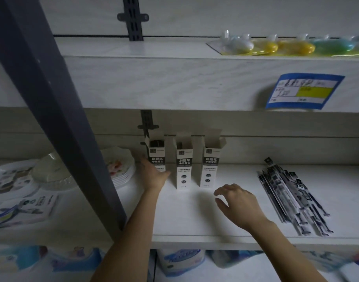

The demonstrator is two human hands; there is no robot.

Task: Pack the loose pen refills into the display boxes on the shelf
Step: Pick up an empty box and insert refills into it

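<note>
Three tall white display boxes stand upright with their top flaps open on the white shelf: the left box, the middle box and the right box. Dark refills show inside the left box. My left hand wraps around the lower part of the left box, thumb in front. My right hand hovers over the shelf in front of the right box, fingers loosely curled and holding nothing. A pile of loose packaged pen refills lies on the shelf to the right.
A dark grey upright post crosses the left of the view. Stacked plates and a glass dish sit left of the boxes. The upper shelf carries coloured plastic items and a blue price tag. Tissue packs lie below.
</note>
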